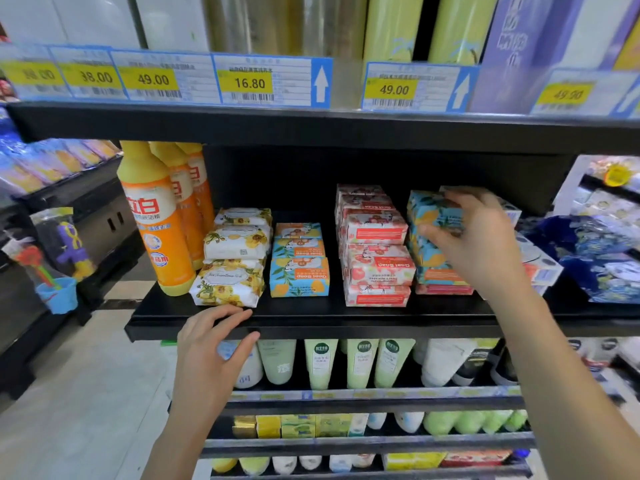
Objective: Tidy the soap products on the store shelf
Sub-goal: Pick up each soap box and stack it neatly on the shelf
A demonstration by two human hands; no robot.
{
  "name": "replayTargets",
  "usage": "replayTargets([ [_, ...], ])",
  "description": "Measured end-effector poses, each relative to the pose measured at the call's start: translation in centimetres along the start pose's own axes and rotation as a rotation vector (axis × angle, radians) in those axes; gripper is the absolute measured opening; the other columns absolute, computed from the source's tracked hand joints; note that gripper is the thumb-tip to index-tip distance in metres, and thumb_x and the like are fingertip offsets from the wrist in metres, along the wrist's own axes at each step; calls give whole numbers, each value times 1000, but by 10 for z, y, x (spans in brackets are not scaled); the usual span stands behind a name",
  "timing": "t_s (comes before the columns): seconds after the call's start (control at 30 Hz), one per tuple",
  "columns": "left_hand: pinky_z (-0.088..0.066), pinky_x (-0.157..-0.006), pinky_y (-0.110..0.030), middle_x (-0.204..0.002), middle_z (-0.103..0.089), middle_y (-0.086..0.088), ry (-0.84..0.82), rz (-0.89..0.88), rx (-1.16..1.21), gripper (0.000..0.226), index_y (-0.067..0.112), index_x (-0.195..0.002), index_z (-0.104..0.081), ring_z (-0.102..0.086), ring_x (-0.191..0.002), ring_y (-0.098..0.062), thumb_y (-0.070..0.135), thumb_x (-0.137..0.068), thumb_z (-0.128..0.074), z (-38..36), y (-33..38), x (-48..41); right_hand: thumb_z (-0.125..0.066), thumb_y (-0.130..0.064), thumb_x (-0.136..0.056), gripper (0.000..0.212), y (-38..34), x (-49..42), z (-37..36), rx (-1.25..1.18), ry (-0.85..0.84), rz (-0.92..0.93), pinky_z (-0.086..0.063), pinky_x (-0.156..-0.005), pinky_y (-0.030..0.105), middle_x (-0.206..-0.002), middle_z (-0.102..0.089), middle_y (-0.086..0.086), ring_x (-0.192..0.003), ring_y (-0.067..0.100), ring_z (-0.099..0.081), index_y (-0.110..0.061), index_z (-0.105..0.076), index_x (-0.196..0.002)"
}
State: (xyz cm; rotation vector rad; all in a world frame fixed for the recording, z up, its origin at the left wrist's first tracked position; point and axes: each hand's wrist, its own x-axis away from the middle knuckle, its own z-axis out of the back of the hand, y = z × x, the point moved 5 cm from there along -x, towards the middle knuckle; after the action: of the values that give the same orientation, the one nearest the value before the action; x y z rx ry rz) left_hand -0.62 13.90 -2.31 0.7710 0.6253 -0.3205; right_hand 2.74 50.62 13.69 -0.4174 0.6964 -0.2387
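On matte black shelf, head view: your right hand clasps blue lemon-print soap box, fingers curled over its top, thumb on front face. Box sits atop same-print stack, just right of pink Goat Soap cartons. Your left hand is loose, fingers straight at shelf lip, holding nothing, just below soft floral-wrapped soap packs. Glossy orange detergent bottles stand upright at far left.

Partly hidden by the right hand: blue soap box. Blurred beyond reading: far-left price tag. Cut off at the top edge: green rolls.
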Motion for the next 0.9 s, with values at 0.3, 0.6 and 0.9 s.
replayTargets([
  [0.3, -40, -102, -40, -113, -68, 5, -22, 63, -78, 33, 16, -109, -79, -51, -112, -12, 9, -78, -88, 4, 17, 1, -84, -32, -83, 80, 47, -35, 4, -191, -263, -169, -51, -92, 34, -134, -60, 4, -111, 21, -63, -13, -47, -151],
  [0.6, -37, -103, -9, -121, -57, 31, -207, -73, 250, 33, 37, -118, -72, -54, -121, 4, 49, -87, -67, -22, 147, -40, -89, -16, -78, 75, 66, -41, 2, -457, -176, -213, -54, -73, 23, -108, -67, -8, -88, 5, -68, -13, -53, -144],
  [0.9, -29, -106, -23, -142, -45, 11, -399, -190, 48, 81, 28, -153, -43, -35, -132, -7, 56, -84, -75, -107, 244, -95, -95, -29, -70, 61, 101, -27, 32, -558, 6, -221, -60, -90, 40, -110, -71, -7, -96, 3, -70, -27, -63, -122],
])
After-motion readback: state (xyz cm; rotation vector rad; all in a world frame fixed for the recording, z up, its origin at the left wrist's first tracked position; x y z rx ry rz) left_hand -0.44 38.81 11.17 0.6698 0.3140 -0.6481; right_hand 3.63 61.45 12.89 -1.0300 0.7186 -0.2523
